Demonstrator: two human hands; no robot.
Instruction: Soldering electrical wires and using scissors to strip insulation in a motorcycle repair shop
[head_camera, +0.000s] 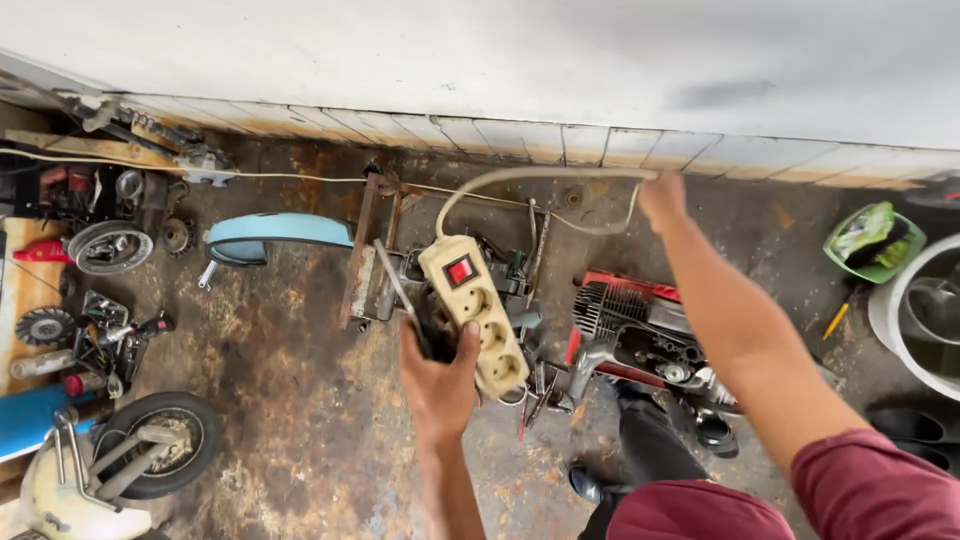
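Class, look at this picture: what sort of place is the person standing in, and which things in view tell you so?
Probably a small repair workshop for engines or motorbikes. A stained concrete floor holds a red small engine, loose wheels and scattered tools, while the left hand holds a power strip.

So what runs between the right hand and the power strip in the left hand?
The strip's own pale cable, arching from the power strip in the left hand to the right hand, seen in the head view.

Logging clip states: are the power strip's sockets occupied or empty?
Empty: the power strip in the left hand shows three bare sockets; no plug sits in them.
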